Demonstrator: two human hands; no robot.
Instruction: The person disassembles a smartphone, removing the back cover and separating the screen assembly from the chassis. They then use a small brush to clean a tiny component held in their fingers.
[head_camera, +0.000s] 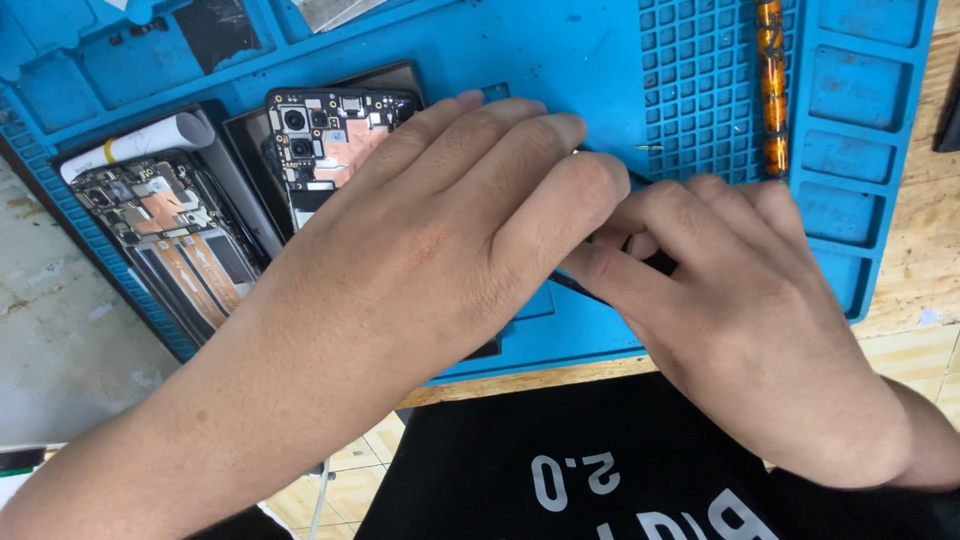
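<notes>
Our left hand (450, 230) lies flat, fingers together, pressing the opened phone (330, 140) on the blue mat (600, 60), while our right hand (740, 300) pinches a thin dark tool (575, 285) beside it.

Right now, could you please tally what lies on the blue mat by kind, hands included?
Opened phones with circuit boards showing: 2 (one under the left hand, one further left)
Slim dark tool in the right hand's grip: 1
Amber-handled tool: 1
Hands: 2 (left hand, right hand)
Total: 6
</notes>
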